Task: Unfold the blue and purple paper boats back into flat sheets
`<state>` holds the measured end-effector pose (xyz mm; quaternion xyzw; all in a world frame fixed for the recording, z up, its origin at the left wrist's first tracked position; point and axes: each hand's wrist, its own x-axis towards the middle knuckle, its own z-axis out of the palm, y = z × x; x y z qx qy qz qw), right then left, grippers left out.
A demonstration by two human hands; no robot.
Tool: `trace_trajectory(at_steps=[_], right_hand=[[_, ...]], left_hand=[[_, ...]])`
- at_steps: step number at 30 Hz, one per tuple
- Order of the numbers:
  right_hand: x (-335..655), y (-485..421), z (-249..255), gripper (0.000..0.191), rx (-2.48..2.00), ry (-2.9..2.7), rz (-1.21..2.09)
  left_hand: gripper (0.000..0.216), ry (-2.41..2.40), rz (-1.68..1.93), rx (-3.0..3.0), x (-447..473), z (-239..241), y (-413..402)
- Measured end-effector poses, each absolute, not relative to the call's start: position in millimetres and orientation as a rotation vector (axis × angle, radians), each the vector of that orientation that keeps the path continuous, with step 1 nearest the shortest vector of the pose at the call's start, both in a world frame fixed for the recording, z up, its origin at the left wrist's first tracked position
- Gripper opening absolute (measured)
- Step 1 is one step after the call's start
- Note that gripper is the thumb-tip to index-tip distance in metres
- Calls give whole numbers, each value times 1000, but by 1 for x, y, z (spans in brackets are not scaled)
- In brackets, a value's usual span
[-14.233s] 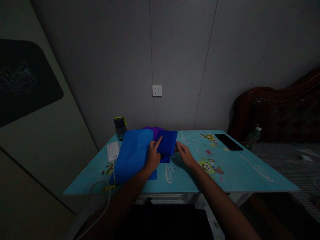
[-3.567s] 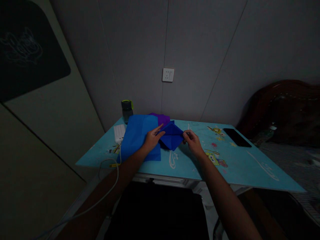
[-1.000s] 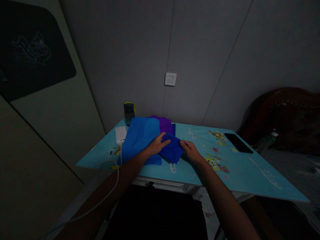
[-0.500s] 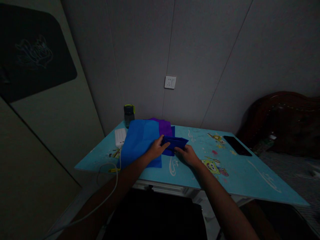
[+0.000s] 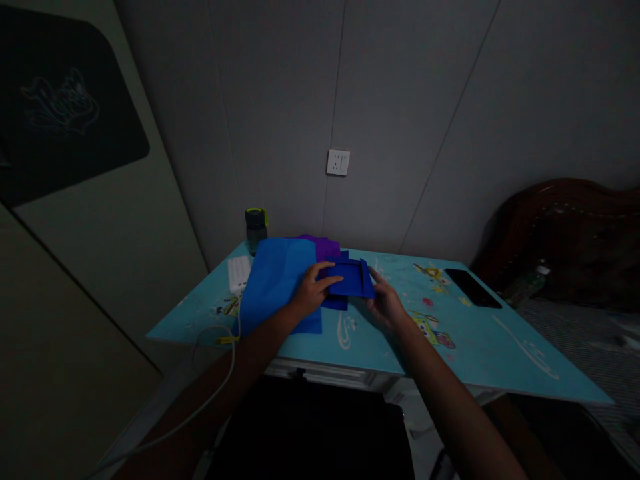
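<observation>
A small folded piece of dark blue paper point(image 5: 351, 281) is held just above the light blue table point(image 5: 480, 347). My left hand point(image 5: 311, 291) grips its left edge, thumb on top. My right hand point(image 5: 387, 303) pinches its right edge. Left of the hands lies a large lighter blue sheet point(image 5: 277, 280), with a purple sheet point(image 5: 326, 247) showing behind it and another dark blue sheet partly under the folded piece.
A dark bottle with a green lid point(image 5: 255, 228) stands at the table's back left. A white power bank point(image 5: 239, 272) with a white cable point(image 5: 220, 360) lies beside the sheets. A black phone point(image 5: 473, 288) lies at the right. A dark wooden headboard point(image 5: 565, 233) stands further right.
Over the last second the dark blue piece went from a flat diamond shape to a narrower folded shape, now lifted and tilted between both hands. My right hand shifted to its right edge.
</observation>
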<state>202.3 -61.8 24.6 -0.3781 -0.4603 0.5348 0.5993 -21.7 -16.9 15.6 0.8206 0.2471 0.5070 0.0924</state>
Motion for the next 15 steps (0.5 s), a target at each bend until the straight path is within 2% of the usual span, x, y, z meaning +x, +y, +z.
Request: trace_trajectory(at_steps=[3, 7, 15], right_hand=[[201, -67, 33, 44, -805, -1036, 1333], [198, -73, 39, 58, -809, -1016, 1401], [197, -70, 26, 60, -872, -1121, 1316]], left_hand=[[25, 707, 1478, 2467, -21, 19, -21], [23, 618, 1359, 2504, -19, 24, -25], [28, 582, 1294, 2569, -17, 22, -23]])
